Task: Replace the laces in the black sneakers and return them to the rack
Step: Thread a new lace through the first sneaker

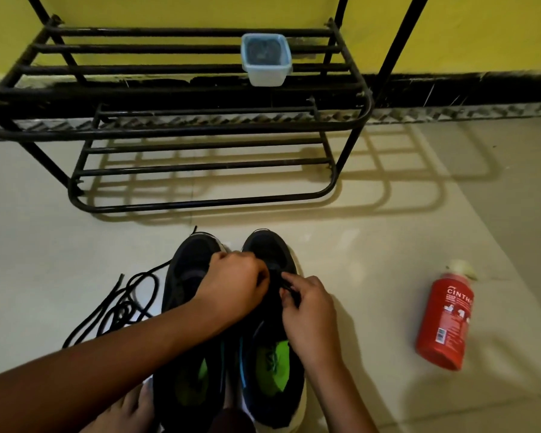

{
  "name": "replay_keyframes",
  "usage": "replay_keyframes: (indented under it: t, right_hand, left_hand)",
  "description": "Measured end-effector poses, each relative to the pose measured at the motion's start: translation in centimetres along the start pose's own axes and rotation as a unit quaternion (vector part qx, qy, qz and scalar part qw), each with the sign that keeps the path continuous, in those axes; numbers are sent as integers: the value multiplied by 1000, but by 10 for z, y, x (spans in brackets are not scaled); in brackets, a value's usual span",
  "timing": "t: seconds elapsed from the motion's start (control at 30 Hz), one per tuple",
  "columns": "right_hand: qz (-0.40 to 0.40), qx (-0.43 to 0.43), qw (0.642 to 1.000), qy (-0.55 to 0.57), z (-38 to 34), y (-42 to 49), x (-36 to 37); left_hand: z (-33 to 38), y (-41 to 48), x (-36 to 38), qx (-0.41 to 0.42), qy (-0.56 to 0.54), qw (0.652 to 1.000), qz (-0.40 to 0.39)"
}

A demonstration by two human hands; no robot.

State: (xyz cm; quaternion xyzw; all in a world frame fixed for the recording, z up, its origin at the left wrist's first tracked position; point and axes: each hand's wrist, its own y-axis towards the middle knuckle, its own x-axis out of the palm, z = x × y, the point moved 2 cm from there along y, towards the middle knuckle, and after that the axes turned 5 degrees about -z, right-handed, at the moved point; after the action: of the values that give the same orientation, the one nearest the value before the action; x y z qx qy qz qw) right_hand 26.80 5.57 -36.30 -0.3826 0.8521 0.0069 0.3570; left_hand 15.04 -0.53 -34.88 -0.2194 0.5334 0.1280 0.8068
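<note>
Two black sneakers with green insoles stand side by side on the floor, toes toward the rack: the left sneaker (188, 276) and the right sneaker (270, 248). My left hand (235, 284) and my right hand (310, 310) meet over the right sneaker's lacing area. Each hand pinches a black lace (286, 287) there. A loose black lace (122, 307) lies coiled on the floor left of the shoes. The black metal shoe rack (200, 132) stands beyond them against the yellow wall.
A pale blue plastic tub (266, 59) sits on the rack's upper shelf. A red bottle (445, 323) lies on the tiled floor to the right. My bare foot (128, 407) shows at the bottom left.
</note>
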Motion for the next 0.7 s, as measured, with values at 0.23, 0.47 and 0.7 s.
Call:
replay_keyframes:
  t: [0.23,0.47,0.7]
  right_hand:
    - [-21,18,990,140,12,3,0]
    - [-36,-7,993,111,11,4,-2]
    - [-19,-88,992,-87,-2,-3,-2]
  left_hand:
    - [3,-1,6,-15,-17,999,47]
    - [4,0,7,90,95,985,109]
    - [15,7,-1,-1,60,998,35]
